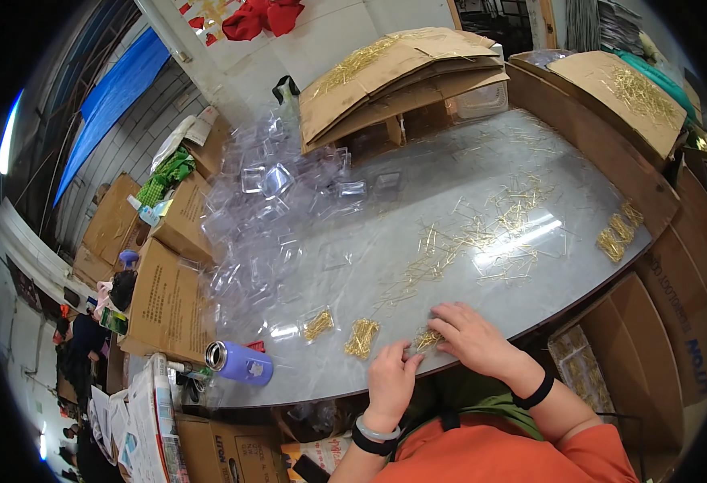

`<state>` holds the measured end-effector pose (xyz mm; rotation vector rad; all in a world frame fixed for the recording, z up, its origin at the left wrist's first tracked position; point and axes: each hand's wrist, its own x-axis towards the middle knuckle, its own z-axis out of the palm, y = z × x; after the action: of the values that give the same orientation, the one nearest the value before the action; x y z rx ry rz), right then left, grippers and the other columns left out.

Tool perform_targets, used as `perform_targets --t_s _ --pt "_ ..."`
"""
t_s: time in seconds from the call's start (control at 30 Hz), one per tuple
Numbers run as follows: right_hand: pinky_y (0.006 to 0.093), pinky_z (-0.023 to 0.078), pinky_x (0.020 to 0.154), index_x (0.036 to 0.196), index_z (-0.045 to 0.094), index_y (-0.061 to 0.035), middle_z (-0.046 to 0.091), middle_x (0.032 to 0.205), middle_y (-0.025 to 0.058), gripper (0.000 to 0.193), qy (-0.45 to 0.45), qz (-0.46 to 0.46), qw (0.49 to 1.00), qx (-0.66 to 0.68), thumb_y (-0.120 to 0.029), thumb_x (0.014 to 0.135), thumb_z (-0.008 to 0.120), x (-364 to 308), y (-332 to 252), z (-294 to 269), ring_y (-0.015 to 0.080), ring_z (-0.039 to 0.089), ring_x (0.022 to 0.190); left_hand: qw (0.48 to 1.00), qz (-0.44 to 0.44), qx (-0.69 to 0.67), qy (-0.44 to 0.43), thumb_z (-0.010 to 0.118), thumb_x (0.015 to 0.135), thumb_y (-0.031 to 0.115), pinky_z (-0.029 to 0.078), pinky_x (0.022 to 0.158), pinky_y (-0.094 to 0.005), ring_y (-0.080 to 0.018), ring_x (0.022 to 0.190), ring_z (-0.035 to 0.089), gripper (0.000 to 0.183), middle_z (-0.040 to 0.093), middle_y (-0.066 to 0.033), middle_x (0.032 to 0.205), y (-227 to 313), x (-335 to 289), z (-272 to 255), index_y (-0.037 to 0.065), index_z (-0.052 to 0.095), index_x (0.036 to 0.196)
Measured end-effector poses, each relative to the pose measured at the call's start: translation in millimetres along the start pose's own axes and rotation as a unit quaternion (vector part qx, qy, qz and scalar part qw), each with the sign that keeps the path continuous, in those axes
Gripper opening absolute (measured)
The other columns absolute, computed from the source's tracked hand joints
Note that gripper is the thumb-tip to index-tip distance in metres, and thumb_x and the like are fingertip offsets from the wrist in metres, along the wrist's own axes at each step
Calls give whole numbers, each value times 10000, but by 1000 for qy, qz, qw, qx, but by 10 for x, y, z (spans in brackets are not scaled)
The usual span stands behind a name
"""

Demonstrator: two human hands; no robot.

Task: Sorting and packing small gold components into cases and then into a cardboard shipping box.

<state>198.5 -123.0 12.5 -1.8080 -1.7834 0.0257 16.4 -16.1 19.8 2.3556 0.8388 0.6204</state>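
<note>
At the table's near edge, a small bunch of thin gold wire pieces (pixel 427 338) lies between my hands. My left hand (pixel 390 385) presses its left end with curled thumb and fingers. From the other side, my right hand (pixel 473 340) curves its fingers over the bunch and grips it. Some of the bunch is hidden under the fingers. Just left of it rest two more gold bundles, one close by (pixel 361 338) and one farther off (pixel 318 325) that seems to lie in a clear plastic box. Loose gold wires (pixel 482 233) spread across the table beyond.
Clear plastic boxes (pixel 277 181) heap along the table's left side. A purple bottle (pixel 241 363) lies at the front left. Stacked cardboard (pixel 402 72) stands at the back. Several gold bundles (pixel 618 233) sit by the right edge, near a cardboard box (pixel 623 346).
</note>
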Motion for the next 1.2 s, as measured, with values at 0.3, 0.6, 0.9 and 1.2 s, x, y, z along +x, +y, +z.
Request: perform_targets --t_s 0.3,0.6,0.9,1.2 --pt "455 395 1145 1295 564 -37 575 1361 150 433 46 -9 998 -35 -197 911 684 -7 -5 67 323 528 1311 989 33 -144 10 718 858 6 546 748 -334 -254 905 636 434 598 -175 1105 138 149 82 -47 585 1268" --pt "452 422 1126 1270 573 -37 592 1311 139 418 62 -15 998 -18 -185 900 696 -13 -16 41 325 545 1284 996 25 -89 -10 735 886 49 529 686 -308 -228 768 653 247 664 -128 941 7 85 -1 -33 672 1111" --pt "452 432 1114 1284 568 -40 604 1281 137 468 55 -29 998 -1 -191 867 717 0 -28 -6 322 564 1253 995 55 -65 43 689 927 66 520 606 -314 -194 653 662 97 683 -123 819 -97 238 129 -24 694 961" --pt "449 438 1099 1280 568 -39 583 1291 142 489 58 8 998 12 -215 854 730 -24 -5 45 333 559 1240 994 -24 -101 17 740 881 71 536 643 -316 -213 679 680 133 700 -134 847 87 151 -34 -21 704 969"
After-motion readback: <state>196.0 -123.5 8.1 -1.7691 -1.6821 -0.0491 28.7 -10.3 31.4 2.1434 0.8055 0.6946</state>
